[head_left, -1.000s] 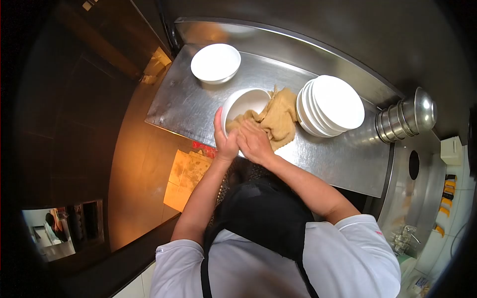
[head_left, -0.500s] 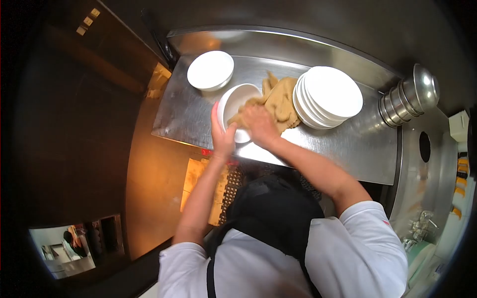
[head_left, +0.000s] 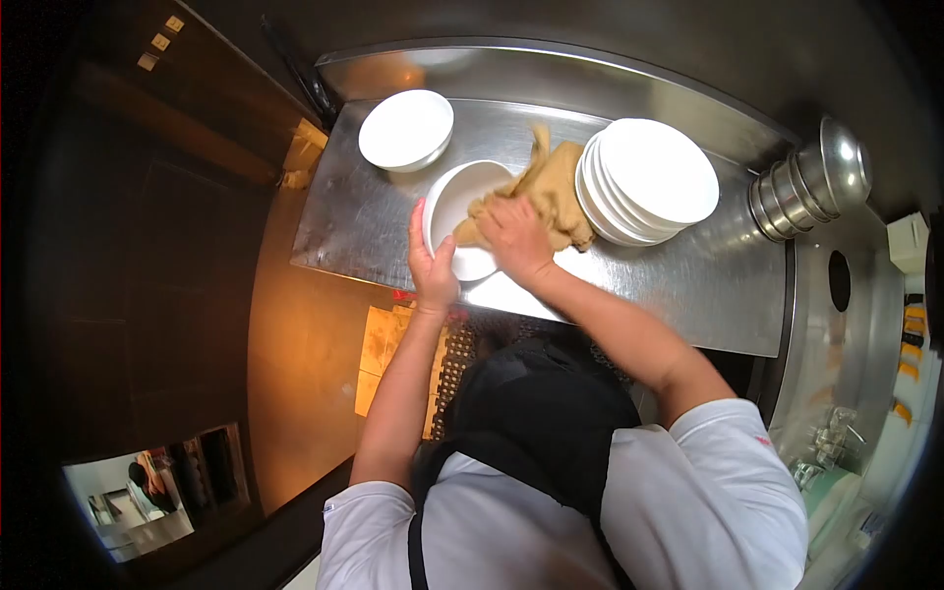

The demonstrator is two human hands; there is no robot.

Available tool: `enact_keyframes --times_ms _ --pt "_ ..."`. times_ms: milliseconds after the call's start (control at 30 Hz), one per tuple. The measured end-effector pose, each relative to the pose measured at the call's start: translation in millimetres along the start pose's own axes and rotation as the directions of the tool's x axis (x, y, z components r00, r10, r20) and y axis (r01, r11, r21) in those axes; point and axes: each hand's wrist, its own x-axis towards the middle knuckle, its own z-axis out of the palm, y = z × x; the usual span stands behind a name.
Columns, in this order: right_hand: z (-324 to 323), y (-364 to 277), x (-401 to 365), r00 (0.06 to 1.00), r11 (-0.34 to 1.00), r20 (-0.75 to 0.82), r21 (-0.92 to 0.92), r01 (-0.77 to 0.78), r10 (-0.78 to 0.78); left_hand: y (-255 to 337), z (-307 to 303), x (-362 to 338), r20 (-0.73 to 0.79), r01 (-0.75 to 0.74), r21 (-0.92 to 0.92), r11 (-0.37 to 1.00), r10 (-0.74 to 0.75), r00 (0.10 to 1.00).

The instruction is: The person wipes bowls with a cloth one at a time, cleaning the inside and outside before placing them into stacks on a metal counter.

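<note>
A white bowl [head_left: 454, 202] is tilted over the steel counter, its inside facing right and up. My left hand [head_left: 433, 265] grips its near left side, thumb over the rim and fingers around the outside. In my right hand [head_left: 516, 239] is a bunched tan cloth [head_left: 558, 197], pressed against the bowl's right rim and inner wall. The rest of the cloth spreads on the counter toward a stack of white bowls [head_left: 657, 175]. Another white bowl [head_left: 405, 128] sits at the back left.
The steel counter [head_left: 344, 216] has a raised back edge. Nested metal bowls [head_left: 801, 187] stand at its right end, beside a steel surface with a round hole [head_left: 840, 280]. Knives with yellow handles [head_left: 910, 359] hang at far right. Cardboard [head_left: 379, 349] lies on the floor at left.
My right hand and the cloth have shifted slightly along the bowl's rim, and a strip of cloth now sticks up higher. The left hand keeps its hold. The whole view has moved a little.
</note>
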Motion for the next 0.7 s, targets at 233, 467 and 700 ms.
enact_keyframes --times_ms 233,467,700 --pt "-31.9 -39.9 21.8 0.853 0.517 0.169 0.732 -0.444 0.493 3.6 -5.6 15.8 -0.018 0.025 0.081 0.996 -0.024 1.0" --pt "-4.9 -19.4 26.3 0.944 0.99 0.303 -0.092 -0.109 0.132 -19.3 -3.5 11.5 -0.033 0.17 -0.169 0.971 -0.178 0.984" --pt "-43.9 -14.0 41.2 0.671 0.964 0.728 0.256 -0.077 -0.139 4.1 -7.3 20.3 -0.02 0.092 0.002 0.996 -0.092 0.996"
